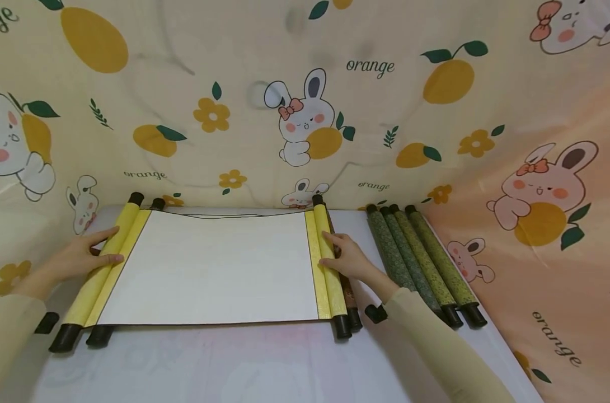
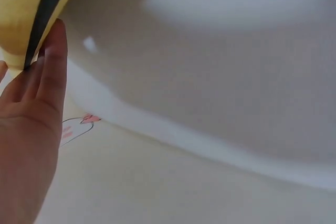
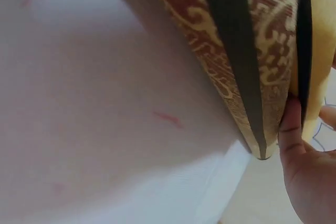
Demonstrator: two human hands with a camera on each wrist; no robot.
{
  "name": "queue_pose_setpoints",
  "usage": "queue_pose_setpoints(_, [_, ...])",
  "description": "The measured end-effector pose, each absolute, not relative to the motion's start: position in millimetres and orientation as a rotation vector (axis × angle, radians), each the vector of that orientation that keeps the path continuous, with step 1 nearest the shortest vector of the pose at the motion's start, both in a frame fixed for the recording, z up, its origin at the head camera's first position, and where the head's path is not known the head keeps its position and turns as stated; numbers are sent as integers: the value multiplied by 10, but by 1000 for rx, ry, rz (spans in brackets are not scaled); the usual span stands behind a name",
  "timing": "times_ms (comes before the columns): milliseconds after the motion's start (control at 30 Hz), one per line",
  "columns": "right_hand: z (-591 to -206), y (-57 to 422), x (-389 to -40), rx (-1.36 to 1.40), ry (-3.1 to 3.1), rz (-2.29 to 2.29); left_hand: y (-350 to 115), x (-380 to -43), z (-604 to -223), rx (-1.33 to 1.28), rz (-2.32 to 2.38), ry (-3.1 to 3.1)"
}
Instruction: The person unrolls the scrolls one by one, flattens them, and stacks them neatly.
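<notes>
A scroll with a blank white sheet (image 1: pixel 209 268) and yellow borders lies unrolled between two yellow rollers with black end knobs. My left hand (image 1: pixel 85 257) grips the left yellow roller (image 1: pixel 95 280), thumb on top; in the left wrist view the fingers (image 2: pixel 52 74) pass behind it beside a dark strip. My right hand (image 1: pixel 352 256) holds the right yellow roller (image 1: pixel 332 285) between thumb and fingers. Close beside that roller is a brown patterned roll (image 3: pixel 275 40), mostly hidden in the head view. Another roll's black end (image 1: pixel 101 336) shows under the scroll's left side.
Several green patterned rolls (image 1: pixel 421 257) with black ends lie side by side on the right of the white table (image 1: pixel 224 364). Small black objects sit near the left wrist (image 1: pixel 47 323) and the right forearm. A printed rabbit-and-orange cloth (image 1: pixel 244 50) hangs behind and beside the table.
</notes>
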State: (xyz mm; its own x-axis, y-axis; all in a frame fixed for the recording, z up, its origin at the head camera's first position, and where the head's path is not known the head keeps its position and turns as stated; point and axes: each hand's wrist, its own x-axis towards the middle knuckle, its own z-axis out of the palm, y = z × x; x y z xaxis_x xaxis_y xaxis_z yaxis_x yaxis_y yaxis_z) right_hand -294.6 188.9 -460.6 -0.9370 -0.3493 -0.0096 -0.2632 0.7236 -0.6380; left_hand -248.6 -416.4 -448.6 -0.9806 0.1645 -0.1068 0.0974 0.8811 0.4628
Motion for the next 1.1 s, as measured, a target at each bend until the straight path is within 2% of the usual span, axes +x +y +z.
queue_pose_setpoints(667, [-4714, 1867, -2926, -584, 2848, -898, -4177, -2451, -4724, 158, 880, 2751])
queue_pose_setpoints(1100, [-4661, 1871, -2943, -570, 2846, -673, -4113, -2467, -4681, 128, 805, 2777])
